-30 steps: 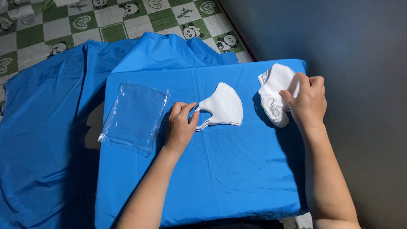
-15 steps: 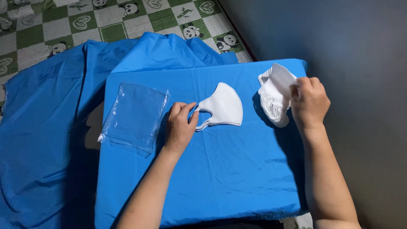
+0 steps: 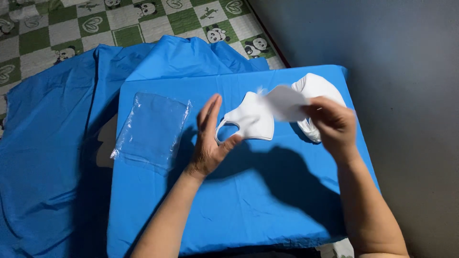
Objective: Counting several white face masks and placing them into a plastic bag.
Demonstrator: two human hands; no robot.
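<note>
My right hand (image 3: 334, 125) holds a white face mask (image 3: 285, 102) in the air, carried leftward and blurred. My left hand (image 3: 210, 138) is raised off the table, fingers apart and palm turned toward the right, empty. Just right of it a folded white mask (image 3: 253, 122) lies flat on the blue-covered table (image 3: 239, 200). A stack of white masks (image 3: 319, 91) sits at the table's far right, partly hidden behind my right hand.
Clear plastic bags (image 3: 152, 129) lie on the table's left part. Loose blue cloth (image 3: 52, 143) spreads over the floor to the left. A green and white checked mat (image 3: 119, 24) lies beyond. A grey wall (image 3: 406, 71) runs along the right.
My right hand lifted one mask off the stack and carried it left over the table. My left hand rose off the lying mask and opened.
</note>
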